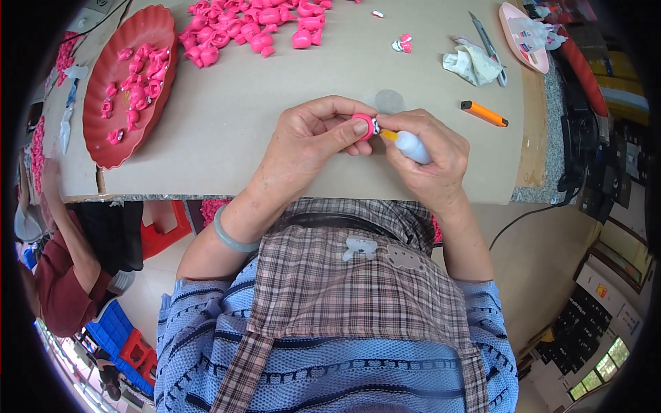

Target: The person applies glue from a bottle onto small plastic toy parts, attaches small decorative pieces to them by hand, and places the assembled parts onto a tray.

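Note:
Between the thumb and fingers of my left hand (306, 141) is a small pink figurine piece (365, 126) with a white and black part on its right side. My right hand (434, 155) grips a small pale squeeze bottle (413, 147) with a yellow tip. That tip points at the figurine's white and black part; whether it touches cannot be made out. Both hands are close together over the table's near edge. Just beyond them lies a grey round spot (390, 102) on the table covering.
A red scalloped tray (96, 131) with pink pieces stands left. Many pink pieces (241, 27) are heaped at the back. Right lie an orange pen-like tool (485, 113), a crumpled cloth (471, 65), a craft knife (487, 45) and a pink dish (515, 41). Another person (69, 268) sits at left.

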The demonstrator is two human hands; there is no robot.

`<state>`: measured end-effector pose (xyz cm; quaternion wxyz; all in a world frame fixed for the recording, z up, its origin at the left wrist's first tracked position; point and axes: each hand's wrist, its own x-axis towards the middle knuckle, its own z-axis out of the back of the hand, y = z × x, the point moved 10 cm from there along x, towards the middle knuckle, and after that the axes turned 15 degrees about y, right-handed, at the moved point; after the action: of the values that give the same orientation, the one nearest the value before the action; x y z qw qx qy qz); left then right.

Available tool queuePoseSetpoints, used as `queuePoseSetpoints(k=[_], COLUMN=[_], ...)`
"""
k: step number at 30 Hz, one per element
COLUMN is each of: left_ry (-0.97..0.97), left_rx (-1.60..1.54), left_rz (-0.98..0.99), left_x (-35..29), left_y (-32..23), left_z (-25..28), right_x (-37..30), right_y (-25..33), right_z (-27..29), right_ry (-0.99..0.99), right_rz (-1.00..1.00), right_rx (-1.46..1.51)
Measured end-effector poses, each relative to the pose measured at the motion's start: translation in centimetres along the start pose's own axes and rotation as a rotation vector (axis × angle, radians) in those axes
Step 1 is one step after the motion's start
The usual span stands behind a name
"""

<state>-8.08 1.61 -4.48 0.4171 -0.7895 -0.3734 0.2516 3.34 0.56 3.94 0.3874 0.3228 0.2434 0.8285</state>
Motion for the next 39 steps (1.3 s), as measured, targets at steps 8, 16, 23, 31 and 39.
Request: queuePoseSetpoints(k=[8, 16, 23, 31, 39], left_ry=[-0.102, -0.144, -0.162, -0.162, -0.163], left_rx=[0.271, 0.386, 0.38, 0.409, 0.423], left_rz=[-0.147, -0.218, -0.224, -0.237, -0.25], left_x=[-0.5, -0.8, -0.8, -0.8, -0.8], left_y=[-1.0, -1.1, -1.3, -1.5, -1.6], left_z=[-0.3, -0.3, -0.1, -0.1, -0.2], right_x=[-0.5, -1.0, -0.8, -0.8, -0.8], right_y=[1.6, 1.4, 1.2, 1.3, 1.2], right_z=[-0.4, -0.9, -1.1, -1.2, -1.1], right_ry=[0.038, 0.024, 0.016, 0.004, -0.028], right_rz=[0.089, 0.11, 0.093, 0.109, 0.125], right_rx=[-0.215, -0.222, -0.236, -0.231, -0.227])
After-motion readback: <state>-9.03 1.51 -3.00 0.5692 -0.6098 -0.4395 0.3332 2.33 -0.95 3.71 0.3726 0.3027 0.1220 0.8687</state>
